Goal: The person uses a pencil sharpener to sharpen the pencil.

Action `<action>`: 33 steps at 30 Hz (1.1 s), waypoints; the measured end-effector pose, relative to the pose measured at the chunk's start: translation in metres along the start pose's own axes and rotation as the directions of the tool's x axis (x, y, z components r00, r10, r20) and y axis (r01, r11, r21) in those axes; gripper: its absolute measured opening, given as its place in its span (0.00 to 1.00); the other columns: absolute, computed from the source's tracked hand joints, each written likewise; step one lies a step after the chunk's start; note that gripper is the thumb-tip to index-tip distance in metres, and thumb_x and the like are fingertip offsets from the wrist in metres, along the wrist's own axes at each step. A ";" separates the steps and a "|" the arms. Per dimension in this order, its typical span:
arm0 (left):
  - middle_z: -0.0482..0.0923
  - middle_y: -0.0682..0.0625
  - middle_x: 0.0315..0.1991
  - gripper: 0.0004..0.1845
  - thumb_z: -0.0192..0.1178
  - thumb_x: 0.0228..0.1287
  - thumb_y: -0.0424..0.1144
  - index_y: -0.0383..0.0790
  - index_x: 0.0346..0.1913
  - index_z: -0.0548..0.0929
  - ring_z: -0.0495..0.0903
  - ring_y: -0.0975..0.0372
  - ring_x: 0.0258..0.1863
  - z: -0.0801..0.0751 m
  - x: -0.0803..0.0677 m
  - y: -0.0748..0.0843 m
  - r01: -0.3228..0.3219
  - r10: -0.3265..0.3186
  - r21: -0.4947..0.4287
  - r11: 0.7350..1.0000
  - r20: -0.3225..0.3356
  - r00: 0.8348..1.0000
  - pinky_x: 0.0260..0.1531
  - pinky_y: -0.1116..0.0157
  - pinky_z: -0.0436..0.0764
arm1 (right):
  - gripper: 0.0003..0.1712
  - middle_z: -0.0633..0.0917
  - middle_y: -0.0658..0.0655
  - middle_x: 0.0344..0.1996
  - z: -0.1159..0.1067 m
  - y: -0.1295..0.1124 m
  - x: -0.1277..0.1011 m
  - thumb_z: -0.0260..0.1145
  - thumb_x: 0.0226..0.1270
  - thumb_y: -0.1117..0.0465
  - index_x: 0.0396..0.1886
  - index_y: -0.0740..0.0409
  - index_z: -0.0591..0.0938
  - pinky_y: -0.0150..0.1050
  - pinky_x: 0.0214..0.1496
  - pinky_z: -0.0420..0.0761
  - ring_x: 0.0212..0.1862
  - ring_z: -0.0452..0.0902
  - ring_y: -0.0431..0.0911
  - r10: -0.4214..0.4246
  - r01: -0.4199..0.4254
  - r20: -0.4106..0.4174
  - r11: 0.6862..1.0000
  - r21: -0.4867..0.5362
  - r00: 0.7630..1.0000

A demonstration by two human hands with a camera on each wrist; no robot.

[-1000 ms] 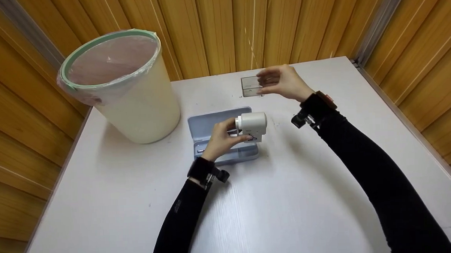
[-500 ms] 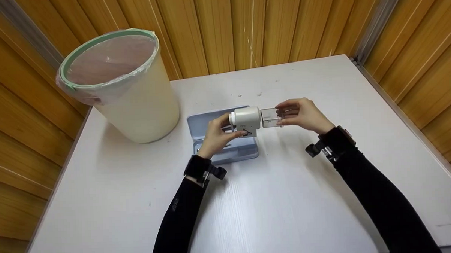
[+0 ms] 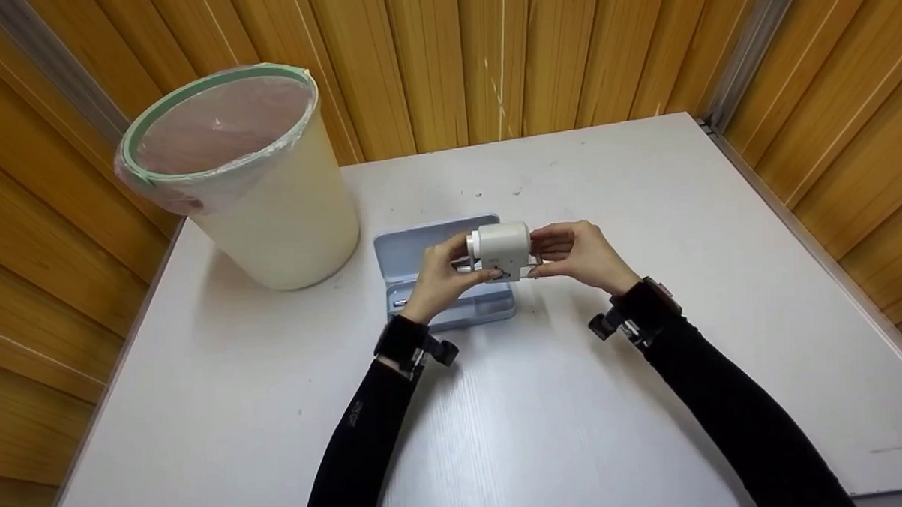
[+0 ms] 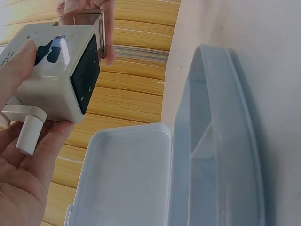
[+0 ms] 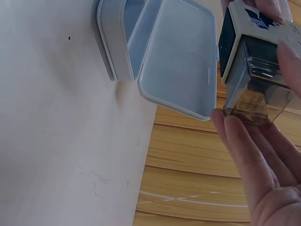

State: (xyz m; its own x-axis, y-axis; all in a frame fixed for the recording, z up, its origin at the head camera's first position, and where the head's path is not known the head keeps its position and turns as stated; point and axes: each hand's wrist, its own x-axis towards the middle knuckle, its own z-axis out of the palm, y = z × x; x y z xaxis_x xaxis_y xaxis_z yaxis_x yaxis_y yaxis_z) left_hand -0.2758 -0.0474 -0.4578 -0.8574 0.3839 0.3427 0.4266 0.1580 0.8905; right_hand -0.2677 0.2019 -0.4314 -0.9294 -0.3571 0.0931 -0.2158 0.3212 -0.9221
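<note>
The left hand (image 3: 440, 276) wraps its fingers round the white sharpener (image 3: 502, 250), keeping it steady above the open blue case (image 3: 421, 266). At its 3 o'clock side, the right hand (image 3: 582, 255) pinches the clear drawer (image 5: 256, 96), part way into the sharpener.

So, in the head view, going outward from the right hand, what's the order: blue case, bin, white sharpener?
1. White sharpener, touching the right hand.
2. Blue case, just left, behind the sharpener.
3. Bin, far left on the table.
</note>
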 end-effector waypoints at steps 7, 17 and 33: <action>0.84 0.37 0.52 0.30 0.75 0.51 0.33 0.31 0.59 0.79 0.85 0.51 0.52 0.005 0.000 -0.003 -0.019 0.019 0.009 1.000 0.012 1.000 0.54 0.58 0.84 | 0.34 0.86 0.71 0.48 0.007 0.003 0.001 0.79 0.45 0.72 0.56 0.72 0.80 0.40 0.52 0.86 0.50 0.85 0.60 -0.012 0.012 -0.025 1.000 -0.009 1.000; 0.84 0.38 0.53 0.32 0.76 0.49 0.36 0.32 0.59 0.78 0.84 0.53 0.54 0.017 0.000 -0.003 0.002 -0.004 0.100 0.995 0.028 1.000 0.54 0.68 0.83 | 0.36 0.82 0.69 0.53 0.011 0.007 -0.003 0.77 0.48 0.73 0.60 0.69 0.75 0.39 0.53 0.86 0.53 0.83 0.61 -0.047 0.047 0.012 0.999 0.008 0.999; 0.43 0.42 0.81 0.49 0.59 0.64 0.61 0.40 0.78 0.51 0.42 0.47 0.80 -0.077 -0.049 0.002 0.046 0.125 0.824 0.564 -0.141 0.982 0.78 0.45 0.45 | 0.39 0.76 0.75 0.59 -0.030 0.051 -0.015 0.74 0.51 0.71 0.63 0.72 0.68 0.59 0.69 0.71 0.62 0.75 0.68 0.120 -0.128 -0.049 0.963 -0.238 0.992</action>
State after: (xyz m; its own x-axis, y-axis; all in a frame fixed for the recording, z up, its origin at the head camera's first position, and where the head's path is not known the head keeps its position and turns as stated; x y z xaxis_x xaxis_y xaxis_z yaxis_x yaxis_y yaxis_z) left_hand -0.2549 -0.1355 -0.4501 -0.8294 0.2689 0.4896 0.4382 0.8568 0.2717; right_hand -0.2737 0.2500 -0.4686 -0.9621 -0.2726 0.0002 -0.1600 0.5640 -0.8101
